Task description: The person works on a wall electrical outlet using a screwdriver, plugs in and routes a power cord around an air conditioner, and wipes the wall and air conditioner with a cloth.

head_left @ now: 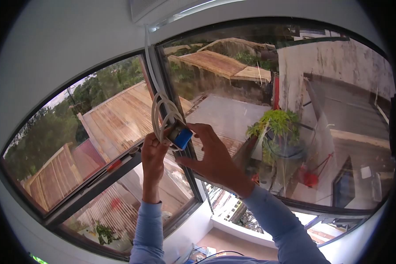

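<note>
In the middle of the head view is a small box with a bright blue face [183, 139] and a darker, metallic-looking side. A pale cable [154, 112] hangs from above and loops just over the box. My left hand [152, 156] grips the box from its left, fingers curled and thumb against its lower side. My right hand [215, 158] is on the other side, thumb and forefinger spread around the blue face. Its forefinger is at the box's upper edge; whether it touches cannot be made out.
Dark-framed window panes surround the hands, with a window post [163, 83] behind the cable. A white wall unit [143, 9] is at the top. An orange-handled tool [114, 165] lies on the left window rail. A leafy plant [275, 125] shows in the right pane.
</note>
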The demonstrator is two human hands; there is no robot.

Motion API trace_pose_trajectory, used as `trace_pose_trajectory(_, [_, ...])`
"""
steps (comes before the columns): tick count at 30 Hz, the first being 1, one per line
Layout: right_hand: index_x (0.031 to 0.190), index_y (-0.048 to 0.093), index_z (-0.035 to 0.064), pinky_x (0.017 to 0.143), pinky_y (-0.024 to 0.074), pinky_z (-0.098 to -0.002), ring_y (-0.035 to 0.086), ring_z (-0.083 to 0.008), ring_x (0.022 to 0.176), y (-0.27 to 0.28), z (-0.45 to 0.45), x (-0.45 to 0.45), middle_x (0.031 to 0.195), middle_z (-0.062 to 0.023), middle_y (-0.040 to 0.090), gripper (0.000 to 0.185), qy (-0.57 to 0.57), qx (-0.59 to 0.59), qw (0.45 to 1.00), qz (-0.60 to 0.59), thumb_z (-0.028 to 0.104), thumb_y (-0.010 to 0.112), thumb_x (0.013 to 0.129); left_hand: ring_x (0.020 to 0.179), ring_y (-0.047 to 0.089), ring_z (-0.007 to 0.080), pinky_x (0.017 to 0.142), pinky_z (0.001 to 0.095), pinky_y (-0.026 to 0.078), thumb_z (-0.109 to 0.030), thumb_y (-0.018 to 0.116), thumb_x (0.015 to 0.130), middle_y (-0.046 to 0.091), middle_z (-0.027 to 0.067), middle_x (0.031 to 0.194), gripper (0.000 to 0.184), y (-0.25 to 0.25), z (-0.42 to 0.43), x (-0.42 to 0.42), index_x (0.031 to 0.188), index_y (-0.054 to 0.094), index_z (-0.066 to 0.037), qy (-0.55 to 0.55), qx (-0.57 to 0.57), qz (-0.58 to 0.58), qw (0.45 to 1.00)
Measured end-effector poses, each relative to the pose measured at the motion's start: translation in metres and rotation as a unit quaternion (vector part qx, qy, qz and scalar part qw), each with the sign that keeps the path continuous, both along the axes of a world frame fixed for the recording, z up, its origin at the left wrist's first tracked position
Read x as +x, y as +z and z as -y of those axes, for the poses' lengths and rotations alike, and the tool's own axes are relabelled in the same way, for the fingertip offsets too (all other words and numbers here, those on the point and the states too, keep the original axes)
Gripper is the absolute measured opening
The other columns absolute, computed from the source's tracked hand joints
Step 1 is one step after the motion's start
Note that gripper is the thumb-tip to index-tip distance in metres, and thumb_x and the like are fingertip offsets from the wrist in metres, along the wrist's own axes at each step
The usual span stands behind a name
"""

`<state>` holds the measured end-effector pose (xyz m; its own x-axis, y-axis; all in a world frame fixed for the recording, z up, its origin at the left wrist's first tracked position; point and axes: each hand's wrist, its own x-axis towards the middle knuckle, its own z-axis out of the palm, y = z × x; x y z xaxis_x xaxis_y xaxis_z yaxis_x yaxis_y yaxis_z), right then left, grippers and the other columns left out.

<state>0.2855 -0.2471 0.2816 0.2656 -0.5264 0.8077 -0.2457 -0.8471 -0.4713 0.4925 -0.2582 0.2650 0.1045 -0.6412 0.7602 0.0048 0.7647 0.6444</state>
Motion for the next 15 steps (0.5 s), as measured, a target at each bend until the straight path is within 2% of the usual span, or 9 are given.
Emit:
trace_pose_trajectory(3, [0.141,0.046,0.0040,0.093,0.0549,-0.0414,0.061,-0.0376,0.118,-0.003,0.015,0.016,0.129,-0.0183,0.058,0.070,-0.029,-0.019,0.999,-0.009,0.030,0.080,0.086,0.103,0.065,0.0146,0.094,0.0331,0.051,-0.023,0.063,0.103,0.068,0.0119,0.112,0.035,0.002,-0.004,-0.005,0.125,0.053,0.002,-0.006,-0.020,0.006,1.000])
trace_pose_trajectory(7, [0.140,0.043,0.0029,0.094,0.0548,-0.0408,0.063,-0.0327,0.119,-0.008,0.019,0.017,0.130,-0.0191,0.060,0.064,0.096,0.110,0.986,0.081,0.022,0.078,0.090,0.106,0.069,0.0198,0.092,0.0369,0.057,-0.024,0.057,0.107,0.069,0.0166,0.116,0.033,-0.002,-0.001,-0.002,0.126,0.051,0.002,0.000,-0.016,-0.055,0.998])
trace_pose_trajectory(10, [0.139,0.043,0.0011,0.095,0.0554,-0.0390,0.064,-0.0274,0.119,-0.023,0.025,0.021,0.126,-0.0182,0.063,0.060,0.182,0.148,0.955,0.180,0.017,0.076,0.091,0.103,0.071,0.0222,0.090,0.0374,0.059,-0.024,0.050,0.110,0.070,0.0189,0.114,0.029,-0.005,0.002,-0.001,0.126,0.051,0.000,-0.013,-0.011,-0.096,0.995])
trace_pose_trajectory(13, [0.138,0.043,-0.0008,0.093,0.0571,-0.0376,0.065,-0.0248,0.118,-0.031,0.031,0.025,0.123,-0.0172,0.065,0.059,0.220,0.174,0.926,0.253,0.015,0.076,0.092,0.100,0.071,0.0214,0.090,0.0376,0.059,-0.024,0.050,0.110,0.071,0.0184,0.110,0.030,-0.012,0.007,0.000,0.126,0.051,0.000,-0.040,-0.009,-0.111,0.993])
trace_pose_trajectory(15, [0.136,0.044,-0.0018,0.090,0.0581,-0.0380,0.067,-0.0257,0.114,-0.032,0.032,0.026,0.122,-0.0172,0.066,0.058,0.231,0.172,0.917,0.277,0.015,0.077,0.091,0.104,0.069,0.0202,0.092,0.0368,0.058,-0.024,0.051,0.109,0.068,0.0182,0.119,0.029,-0.015,0.008,-0.006,0.125,0.051,0.000,-0.037,-0.011,-0.104,0.994])
